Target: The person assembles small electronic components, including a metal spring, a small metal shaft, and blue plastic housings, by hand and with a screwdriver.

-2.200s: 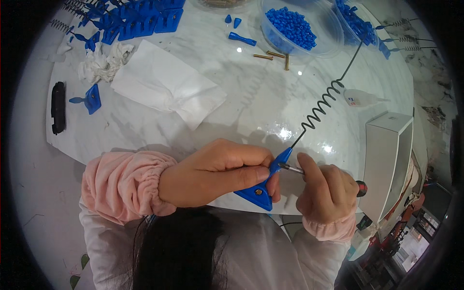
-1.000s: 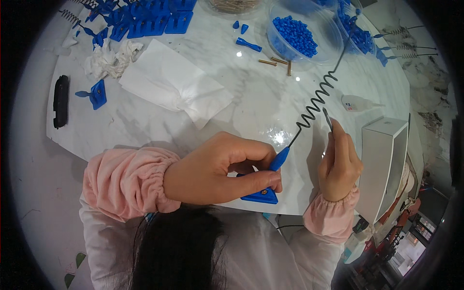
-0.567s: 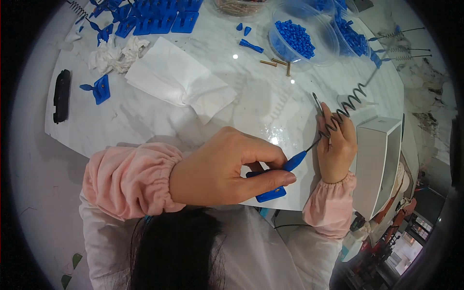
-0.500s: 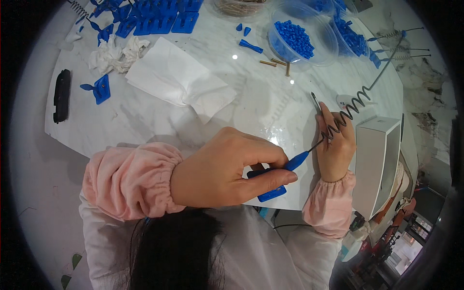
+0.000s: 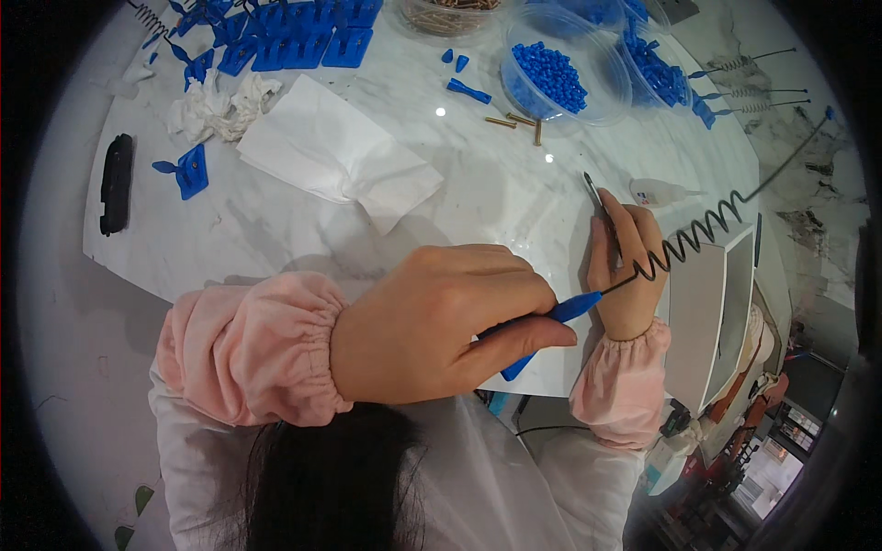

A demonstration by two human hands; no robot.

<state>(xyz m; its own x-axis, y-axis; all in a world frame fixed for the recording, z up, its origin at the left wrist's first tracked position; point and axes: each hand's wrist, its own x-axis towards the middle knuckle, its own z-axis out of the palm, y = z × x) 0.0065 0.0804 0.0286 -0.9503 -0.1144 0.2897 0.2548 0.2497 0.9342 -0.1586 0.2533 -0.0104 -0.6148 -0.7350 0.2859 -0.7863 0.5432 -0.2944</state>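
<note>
My left hand (image 5: 450,317) is closed around a blue plastic part with a flat base (image 5: 519,367) and a tapered blue neck (image 5: 581,305). A dark coiled wire (image 5: 691,241) runs out from that neck to the upper right, crossing in front of my right hand, and ends in a small blue tip (image 5: 830,113). My right hand (image 5: 632,280) grips a slim metal tool with a pointed tip (image 5: 589,182), which may be a screwdriver; its rear is hidden in the hand. The left fingertips hide most of the blue part.
Folded white tissue (image 5: 340,147) and crumpled tissue (image 5: 220,108) lie left of centre. Clear tubs hold blue beads (image 5: 549,77), blue pieces (image 5: 657,69) and screws (image 5: 450,16). Near them lie loose screws (image 5: 537,134). A white bottle (image 5: 658,192) and a white box (image 5: 703,317) are at right.
My left hand has shifted slightly right with the blue part, and the coiled wire has swung down to the right. My right hand has moved slightly left, still gripping the tool.
</note>
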